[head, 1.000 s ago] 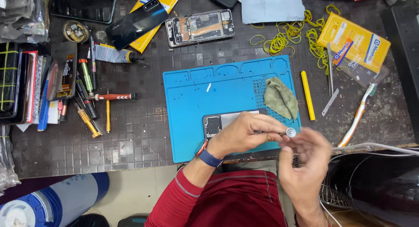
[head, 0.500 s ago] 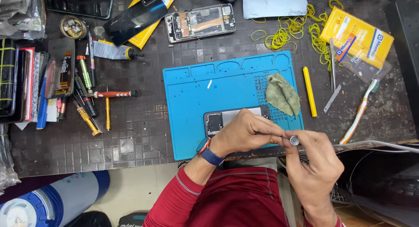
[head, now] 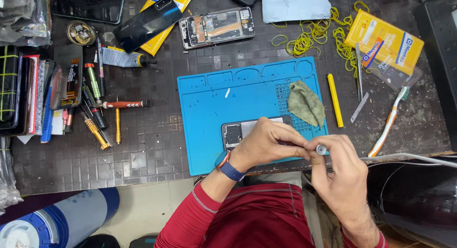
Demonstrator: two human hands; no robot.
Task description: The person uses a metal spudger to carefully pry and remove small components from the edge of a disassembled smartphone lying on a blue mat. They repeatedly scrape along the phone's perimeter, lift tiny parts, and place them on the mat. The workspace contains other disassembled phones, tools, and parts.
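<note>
Pinching a small silver-capped tool [head: 322,149], both hands' fingers [head: 295,144] meet at the blue mat [head: 214,110] edge — phone [head: 240,131] beneath.

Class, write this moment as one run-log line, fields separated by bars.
left hand: on phone | right hand: grips small silver tool | blue mat: green cloth

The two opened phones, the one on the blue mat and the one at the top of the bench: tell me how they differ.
The phone on the blue mat lies under the left hand, largely covered; the phone at the top of the bench lies untouched and fully in view. The first rests on the blue mat, the second on the bare dark bench. Both lie flat, lengthwise left to right, with their insides exposed.
</note>
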